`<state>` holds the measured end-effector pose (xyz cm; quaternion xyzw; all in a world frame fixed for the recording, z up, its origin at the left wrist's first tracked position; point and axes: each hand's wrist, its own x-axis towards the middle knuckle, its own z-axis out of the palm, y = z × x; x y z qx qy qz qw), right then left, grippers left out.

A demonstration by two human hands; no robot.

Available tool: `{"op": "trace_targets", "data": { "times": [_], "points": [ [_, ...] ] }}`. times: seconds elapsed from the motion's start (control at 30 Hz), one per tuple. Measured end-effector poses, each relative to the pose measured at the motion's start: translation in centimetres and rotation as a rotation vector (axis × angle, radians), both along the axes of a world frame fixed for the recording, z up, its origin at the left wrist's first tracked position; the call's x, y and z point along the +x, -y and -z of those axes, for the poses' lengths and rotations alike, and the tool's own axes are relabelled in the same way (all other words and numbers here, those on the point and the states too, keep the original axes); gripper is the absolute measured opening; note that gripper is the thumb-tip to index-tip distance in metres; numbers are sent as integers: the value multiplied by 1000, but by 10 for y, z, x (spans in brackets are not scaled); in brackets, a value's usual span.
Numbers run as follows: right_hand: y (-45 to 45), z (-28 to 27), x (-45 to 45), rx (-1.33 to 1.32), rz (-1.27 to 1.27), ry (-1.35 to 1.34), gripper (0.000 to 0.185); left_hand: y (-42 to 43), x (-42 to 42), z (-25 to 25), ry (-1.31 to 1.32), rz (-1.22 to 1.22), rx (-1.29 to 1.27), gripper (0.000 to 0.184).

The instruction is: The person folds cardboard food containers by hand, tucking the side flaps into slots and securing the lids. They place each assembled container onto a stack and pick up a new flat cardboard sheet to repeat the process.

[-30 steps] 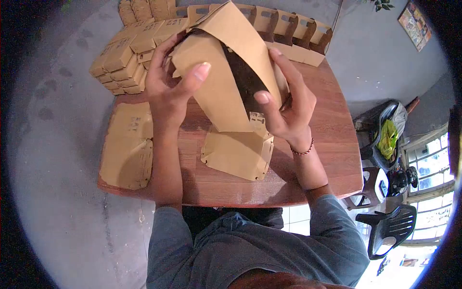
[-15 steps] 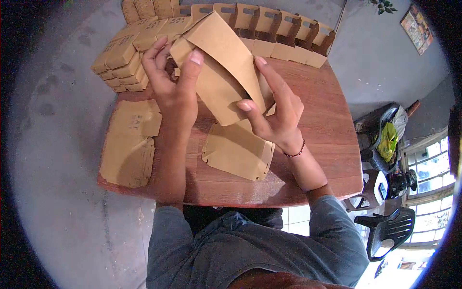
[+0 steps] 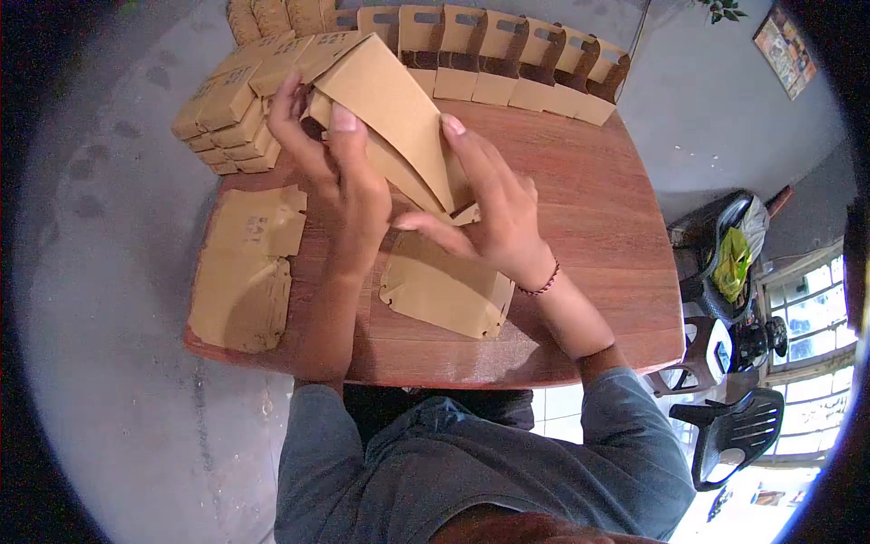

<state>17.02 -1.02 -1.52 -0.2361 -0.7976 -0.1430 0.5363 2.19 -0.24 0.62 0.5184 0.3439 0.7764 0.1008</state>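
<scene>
A partly folded brown cardboard box (image 3: 399,113) is held tilted above the table between both hands. My left hand (image 3: 340,172) grips its left side, thumb on the near panel and fingers behind. My right hand (image 3: 494,204) presses its fingertips on the box's right edge, with the thumb stretched toward the lower corner. Beneath the hands, a cardboard piece with slotted corners (image 3: 449,286) lies on the wooden table (image 3: 580,236). Flat printed cardboard (image 3: 240,272) rests at the table's left edge.
Stacked closed boxes (image 3: 227,104) stand at the back left. A curved row of open cartons with handle slots (image 3: 498,59) lines the back edge. Right of the table are a white stool (image 3: 705,354), a dark chair (image 3: 739,435) and another chair with bags (image 3: 732,263).
Both hands have moved left and slightly nearer with the box. Its side panels have come closer together, and the dark gap between them has narrowed.
</scene>
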Motion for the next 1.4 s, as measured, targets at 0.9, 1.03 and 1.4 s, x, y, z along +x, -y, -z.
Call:
{"op": "trace_targets", "data": {
  "times": [0.9,1.03,1.4],
  "points": [
    [-31,-7,21,-1050,-234,-333,60,-37,10,27,228,819,-241,54],
    [-52,12,22,-1173,-352,-439,52,-48,-7,26,96,700,-383,48],
    [-161,55,6,-1427,-287,-563,49,-11,-112,2,-913,122,-715,64]
  ]
}}
